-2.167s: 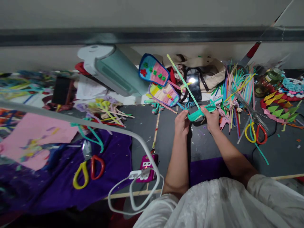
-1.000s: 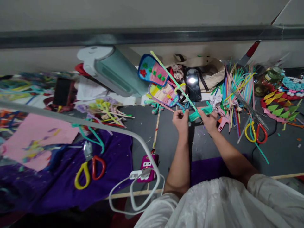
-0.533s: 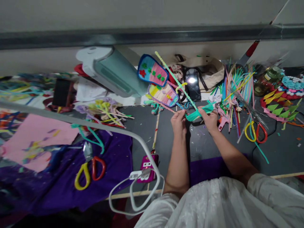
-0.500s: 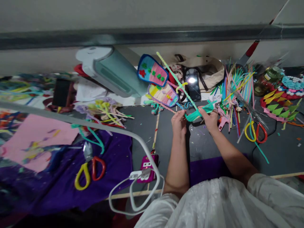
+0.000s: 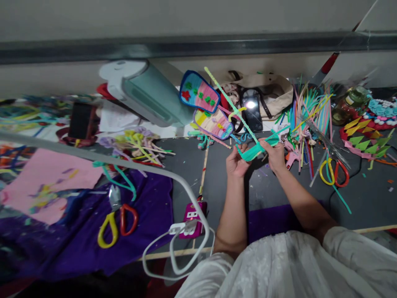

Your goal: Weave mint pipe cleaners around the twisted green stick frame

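A teal pipe-cleaner coil (image 5: 252, 151) is being held up above the dark table (image 5: 217, 182), between both hands, with a long light-green stem (image 5: 228, 100) sticking out of it up and to the left; a small yellow twist (image 5: 237, 112) is being carried partway along that stem. The winding is judged partly done: a thick wrapped band is already built up, while a loose teal tail (image 5: 276, 135) is being left unwound at the right end, so more wrapping and tidying appear to be left. The coil's left end is being pinched by the left hand (image 5: 237, 162), fingers curled shut around it, palm turned up. The right end is being gripped by the right hand (image 5: 276, 156), thumb and fingers closed on the teal material. Just beyond the hands, striped woven pieces (image 5: 214, 123) and a phone (image 5: 252, 108) on a beige bag (image 5: 273, 93) are being seen; a heap of loose pipe cleaners (image 5: 307, 114) and yellow-red scissors (image 5: 334, 173) are lying to the right, well apart from a second pair of scissors (image 5: 116, 221) on purple cloth (image 5: 77, 248).
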